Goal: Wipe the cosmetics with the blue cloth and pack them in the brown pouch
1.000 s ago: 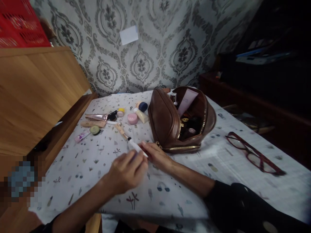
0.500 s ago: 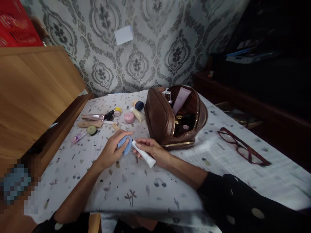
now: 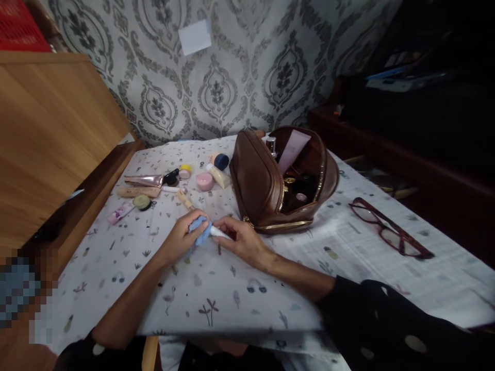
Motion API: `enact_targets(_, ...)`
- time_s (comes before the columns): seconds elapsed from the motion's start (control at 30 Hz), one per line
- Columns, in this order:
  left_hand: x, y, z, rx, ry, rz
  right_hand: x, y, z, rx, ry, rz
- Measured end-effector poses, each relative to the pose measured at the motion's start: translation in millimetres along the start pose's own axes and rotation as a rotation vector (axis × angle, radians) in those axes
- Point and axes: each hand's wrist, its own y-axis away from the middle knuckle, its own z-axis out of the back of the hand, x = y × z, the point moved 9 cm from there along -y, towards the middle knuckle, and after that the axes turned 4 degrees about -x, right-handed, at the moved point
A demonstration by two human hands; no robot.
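Observation:
My left hand is closed on a crumpled blue cloth. The cloth is pressed around one end of a small white tube. Fingers and thumb of my right hand grip the tube's other end, partly hiding it. Just beyond my left hand lies a tan tube. Close behind my right hand stands an unzipped brown makeup bag, with a pale pink tube and a silver-capped bottle poking out.
Left of the bag lie a pink jar, a cream tube, a yellow-lidded jar, a green jar and a rose-gold tube. Red-framed glasses rest at the right. A wooden panel borders the left side.
My left hand, palm down at first, turned to show the blue cloth and brought it onto the white tube's end. The tube, tilted toward me half a second ago, is now more covered by my right hand.

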Motion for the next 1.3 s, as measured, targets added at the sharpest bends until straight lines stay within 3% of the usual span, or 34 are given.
enact_targets(0.23, 6, 1, 7.3, -0.010, 0.116, -0.003, -11, 5, -20, 0.185, -0.508, -0.336)
enact_targets(0.33, 9, 1, 8.0, -0.028, 0.149, 0.008, -13, 7, -23, 0.203, -0.603, -0.411)
enact_targets(0.43, 16, 0, 14.3, -0.124, 0.195, 0.044, -13, 6, -23, 0.191, -0.654, -0.424)
enact_targets(0.53, 22, -1, 20.9, -0.227, 0.250, 0.062, -9, 4, -21, 0.168, -0.670, -0.378)
enact_targets(0.67, 28, -1, 15.0, -0.223, 0.358, 0.131, 1, 1, -18, 0.154, -0.635, -0.287)
enact_targets(0.97, 16, 5, -17.3, 0.052, 0.340, 0.113, 13, -3, 2, -0.018, -0.391, -0.048)
enact_targets(1.13, 18, 4, -15.2, 0.100, 0.337, 0.103, 33, 2, 15, -0.075, -0.130, 0.128)
enact_targets(1.3, 12, 5, -15.7, 0.161, 0.286, 0.083, 39, 3, 21, -0.068, -0.095, 0.148)
